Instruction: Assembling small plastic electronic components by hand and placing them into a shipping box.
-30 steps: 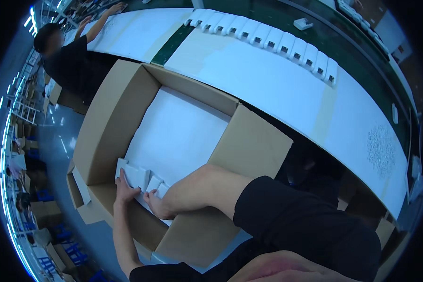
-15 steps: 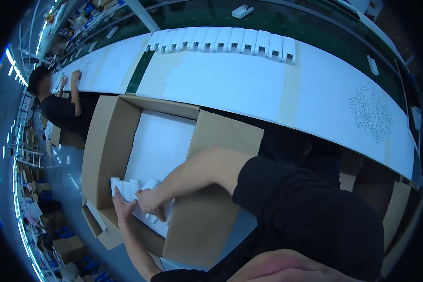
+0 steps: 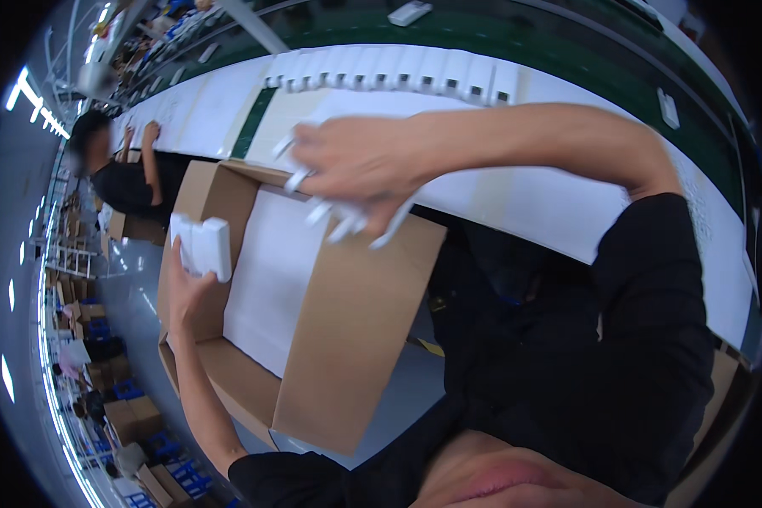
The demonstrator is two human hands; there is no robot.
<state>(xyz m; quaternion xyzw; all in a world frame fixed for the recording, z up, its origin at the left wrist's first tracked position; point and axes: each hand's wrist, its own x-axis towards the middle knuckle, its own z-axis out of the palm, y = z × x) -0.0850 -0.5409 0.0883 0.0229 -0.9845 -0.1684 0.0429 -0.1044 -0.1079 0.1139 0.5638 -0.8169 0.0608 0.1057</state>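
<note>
head view, left hand (image 3: 190,296) gripping white blocks (image 3: 203,245), long axes near upright, right hand (image 3: 356,161) clutching blurred slanting pieces (image 3: 347,226)

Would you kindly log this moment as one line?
left hand: holding white pieces | right hand: holding other pieces, blurred | box: open | white row: on table

The person wears a black short-sleeved top (image 3: 538,381).

The box (image 3: 360,330) was matt brown cardboard, its white liner (image 3: 267,267) smooth and paper-like. The white blocks (image 3: 201,244) looked like smooth plastic. The sleeve (image 3: 656,262) was matt black cloth, the counter (image 3: 491,199) smooth, and the floor (image 3: 131,292) glossy.
</note>
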